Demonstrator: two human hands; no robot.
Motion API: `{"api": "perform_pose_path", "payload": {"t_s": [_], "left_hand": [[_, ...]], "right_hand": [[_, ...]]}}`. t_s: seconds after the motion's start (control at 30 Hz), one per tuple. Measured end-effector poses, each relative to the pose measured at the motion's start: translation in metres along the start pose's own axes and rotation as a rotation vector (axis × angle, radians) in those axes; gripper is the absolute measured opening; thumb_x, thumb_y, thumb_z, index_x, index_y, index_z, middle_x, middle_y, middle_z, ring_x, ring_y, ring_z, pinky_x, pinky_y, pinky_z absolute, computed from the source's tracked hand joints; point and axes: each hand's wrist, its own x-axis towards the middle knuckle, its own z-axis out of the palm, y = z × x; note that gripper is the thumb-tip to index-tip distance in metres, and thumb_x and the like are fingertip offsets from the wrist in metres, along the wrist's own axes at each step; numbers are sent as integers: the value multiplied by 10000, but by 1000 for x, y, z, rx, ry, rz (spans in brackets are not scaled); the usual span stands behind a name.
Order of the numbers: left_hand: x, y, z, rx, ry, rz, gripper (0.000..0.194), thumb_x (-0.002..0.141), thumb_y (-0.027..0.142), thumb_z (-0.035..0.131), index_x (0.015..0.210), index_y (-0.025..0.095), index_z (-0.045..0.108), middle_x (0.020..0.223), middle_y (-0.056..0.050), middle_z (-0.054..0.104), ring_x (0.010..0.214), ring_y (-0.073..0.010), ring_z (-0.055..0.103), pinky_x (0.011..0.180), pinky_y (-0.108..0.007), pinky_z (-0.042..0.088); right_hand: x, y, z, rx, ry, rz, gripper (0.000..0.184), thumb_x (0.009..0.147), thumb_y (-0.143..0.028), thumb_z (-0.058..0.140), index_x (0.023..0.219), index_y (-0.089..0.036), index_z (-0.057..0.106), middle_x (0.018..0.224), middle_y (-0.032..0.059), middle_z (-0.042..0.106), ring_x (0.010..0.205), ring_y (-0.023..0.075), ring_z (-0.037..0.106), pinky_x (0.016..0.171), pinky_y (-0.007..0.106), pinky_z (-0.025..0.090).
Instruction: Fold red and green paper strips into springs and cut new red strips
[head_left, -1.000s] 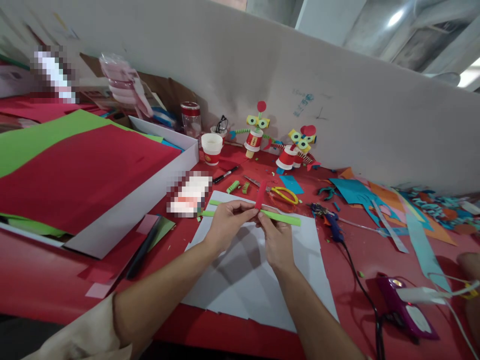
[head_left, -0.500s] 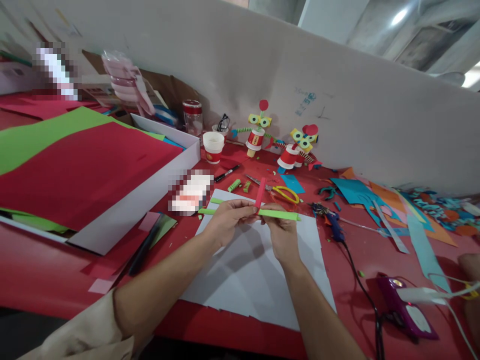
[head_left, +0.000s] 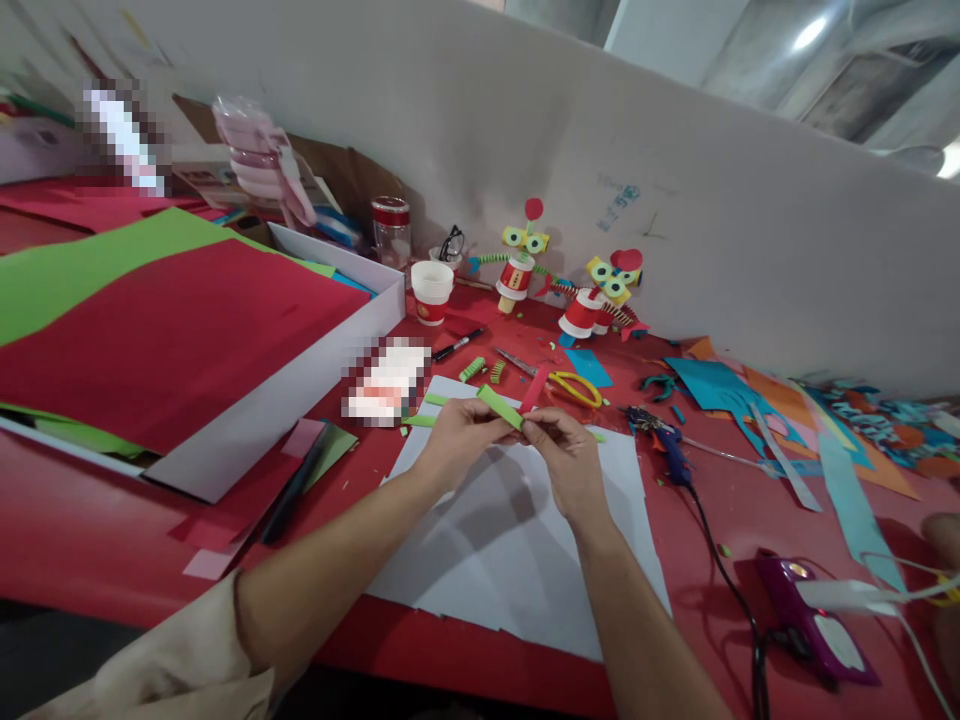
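Folded up and over toward the left, the green strip [head_left: 501,408] no longer runs out flat past the right hand [head_left: 566,455] as it did half a second ago. It sits above the white paper [head_left: 487,545], meeting the red strip [head_left: 534,388], which slants up and away. Both hands are narrow: the left hand [head_left: 465,435] holds the green strip with its fingertips, and the right hand pinches it close to where the two strips meet. Beyond them lie yellow-handled scissors [head_left: 576,390], small pleated green pieces [head_left: 472,369] and a black pen [head_left: 459,344] on the red bench [head_left: 420,640]. Farther back, paper-cup figures [head_left: 514,278] stand near the wall [head_left: 465,120]. A glue gun [head_left: 677,455] lies right of the white paper; a white box [head_left: 285,380] with coloured sheets is at the left.
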Motion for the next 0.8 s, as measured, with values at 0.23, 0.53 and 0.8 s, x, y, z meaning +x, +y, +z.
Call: {"api": "perform_pose_path", "payload": {"t_s": [0.23, 0.53, 0.8], "left_hand": [[0, 2, 0, 13, 6, 36, 123, 600, 130, 611, 631, 149, 729, 631, -39, 691, 634, -157, 619, 729, -312, 505], [-2, 2, 2, -10, -65, 79, 75, 632, 162, 661, 688, 149, 710, 667, -24, 674, 680, -155, 599, 729, -305, 473], [2, -1, 3, -95, 22, 54, 153, 644, 214, 733, 769, 153, 668, 696, -8, 672, 673, -130, 599, 727, -294, 479]], "right_hand": [[-1, -3, 2, 35, 26, 43, 110, 746, -286, 681, 832, -218, 679, 758, -7, 661, 704, 149, 604, 708, 301, 489], [-2, -6, 7, 70, 101, 50, 166, 724, -279, 704, 825, -211, 590, 743, -23, 634, 708, 139, 591, 693, 279, 466], [-6, -7, 10, 123, 101, 107, 217, 755, -322, 690, 932, -213, 629, 873, 5, 660, 812, 150, 602, 793, 310, 475]]}}
